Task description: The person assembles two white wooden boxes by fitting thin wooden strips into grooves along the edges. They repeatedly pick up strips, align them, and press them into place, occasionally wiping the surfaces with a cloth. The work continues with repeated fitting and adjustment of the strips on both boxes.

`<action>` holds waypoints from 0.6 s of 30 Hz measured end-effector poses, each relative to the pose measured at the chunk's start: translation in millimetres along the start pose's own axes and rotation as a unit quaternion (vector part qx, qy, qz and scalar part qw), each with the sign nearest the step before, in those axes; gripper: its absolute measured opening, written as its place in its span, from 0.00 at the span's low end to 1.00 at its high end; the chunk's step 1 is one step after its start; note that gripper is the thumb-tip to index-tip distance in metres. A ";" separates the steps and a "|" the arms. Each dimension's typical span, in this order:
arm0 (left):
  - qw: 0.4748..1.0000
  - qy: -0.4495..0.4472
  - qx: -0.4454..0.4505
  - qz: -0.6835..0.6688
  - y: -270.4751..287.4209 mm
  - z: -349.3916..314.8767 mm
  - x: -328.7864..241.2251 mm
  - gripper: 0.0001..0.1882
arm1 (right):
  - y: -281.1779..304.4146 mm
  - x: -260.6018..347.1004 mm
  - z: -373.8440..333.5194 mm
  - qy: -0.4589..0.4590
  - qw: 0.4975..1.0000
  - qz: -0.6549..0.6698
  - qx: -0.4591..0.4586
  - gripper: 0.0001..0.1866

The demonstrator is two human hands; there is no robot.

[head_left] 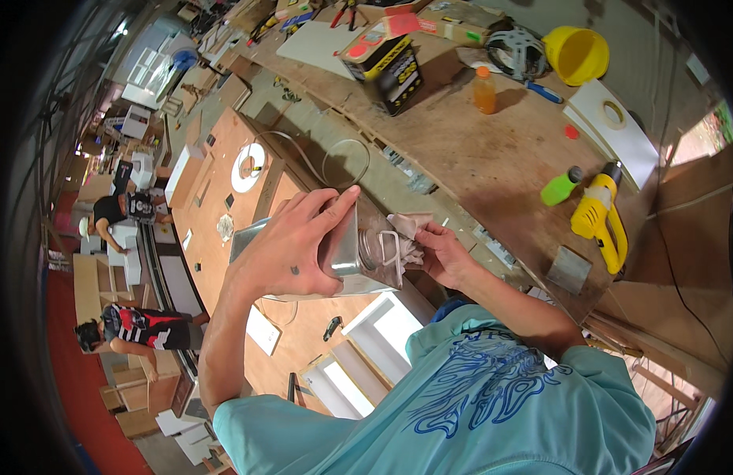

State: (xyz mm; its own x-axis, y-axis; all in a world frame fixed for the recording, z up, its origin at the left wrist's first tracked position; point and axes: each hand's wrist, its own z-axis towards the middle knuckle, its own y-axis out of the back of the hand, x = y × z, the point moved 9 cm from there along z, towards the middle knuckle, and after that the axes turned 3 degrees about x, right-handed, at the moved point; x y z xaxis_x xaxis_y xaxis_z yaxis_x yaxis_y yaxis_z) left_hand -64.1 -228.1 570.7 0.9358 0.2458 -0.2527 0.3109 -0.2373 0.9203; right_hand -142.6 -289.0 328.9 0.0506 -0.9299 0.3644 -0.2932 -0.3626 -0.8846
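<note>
My left hand (291,249) is wrapped over a shiny rectangular metal can (346,249), its thumb and fingers spread across the sides. The can is tipped on its side, its top facing right. On that top are a round neck and a wire carrying handle (391,248). My right hand (445,252) pinches a crumpled greyish rag (411,229), which lies against the can's top beside the handle. Whether the rag is cloth or thin plastic, I cannot tell. Part of the can is hidden behind my left hand and wrist.
A wooden workbench (469,131) holds a yellow-and-black tin (390,75), an orange bottle (484,91), a yellow helmet (576,55), a green bottle (561,186) and a yellow power tool (600,214). A plywood-topped table (224,182) stands left. Two people (145,326) work farther left.
</note>
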 end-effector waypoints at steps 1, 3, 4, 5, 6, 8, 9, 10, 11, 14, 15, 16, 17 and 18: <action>1.000 0.008 0.003 -0.006 0.0 -3.2 9.2 0.57 | -4.6 -6.6 8.0 -0.010 1.000 -0.009 0.003 0.15; 0.999 0.027 0.008 -0.020 -1.3 -11.3 26.7 0.57 | -13.1 -19.3 21.4 -0.042 0.999 -0.018 -0.003 0.15; 0.999 0.033 0.007 -0.020 -5.1 -13.4 34.7 0.56 | -14.0 -24.3 25.9 -0.058 0.998 -0.026 -0.010 0.14; 0.999 0.041 0.006 -0.021 -10.2 -16.9 42.9 0.56 | -12.2 -31.0 31.9 -0.069 0.997 -0.031 -0.019 0.14; 0.998 0.051 0.004 -0.023 -15.1 -21.3 51.6 0.55 | -8.3 -38.7 38.8 -0.080 0.996 -0.036 -0.027 0.14; 0.997 0.063 -0.003 -0.040 -21.8 -37.1 65.9 0.54 | -6.9 -57.6 52.3 -0.106 0.993 -0.057 -0.019 0.14; 0.996 0.074 -0.006 -0.047 -22.9 -47.5 71.0 0.54 | -8.9 -69.8 58.6 -0.121 0.990 -0.071 -0.004 0.14; 0.992 0.099 0.023 -0.072 -29.6 -51.9 78.0 0.53 | -8.1 -75.3 63.7 -0.130 0.987 -0.089 0.006 0.14; 0.991 0.114 0.016 -0.073 -31.2 -62.5 79.9 0.53 | -15.8 -85.5 67.8 -0.150 0.984 -0.090 0.016 0.15; 0.987 0.146 -0.032 -0.057 -42.5 -93.7 90.8 0.53 | -43.1 -104.6 76.3 -0.199 0.973 -0.104 0.051 0.16; 0.980 0.178 -0.054 -0.070 -48.8 -111.2 95.5 0.54 | -49.1 -115.1 79.2 -0.225 0.966 -0.108 0.063 0.16; 0.973 0.203 -0.078 -0.082 -56.2 -127.3 99.7 0.55 | -49.6 -121.4 83.7 -0.246 0.960 -0.114 0.071 0.16; 0.965 0.224 -0.102 -0.094 -64.0 -141.8 103.4 0.56 | -48.3 -126.1 90.1 -0.264 0.954 -0.121 0.077 0.16; 0.958 0.231 -0.140 -0.099 -69.8 -154.9 104.8 0.59 | -44.1 -135.2 100.0 -0.290 0.945 -0.115 0.094 0.17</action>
State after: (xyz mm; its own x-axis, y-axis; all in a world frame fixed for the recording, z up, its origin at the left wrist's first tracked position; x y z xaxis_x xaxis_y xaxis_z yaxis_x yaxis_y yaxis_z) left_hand -13.5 -40.2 526.2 0.6700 0.6641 -0.3317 0.3579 0.1025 0.9281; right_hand -40.9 -153.5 289.5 0.6233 -0.6828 0.3810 -0.0383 -0.5134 -0.8573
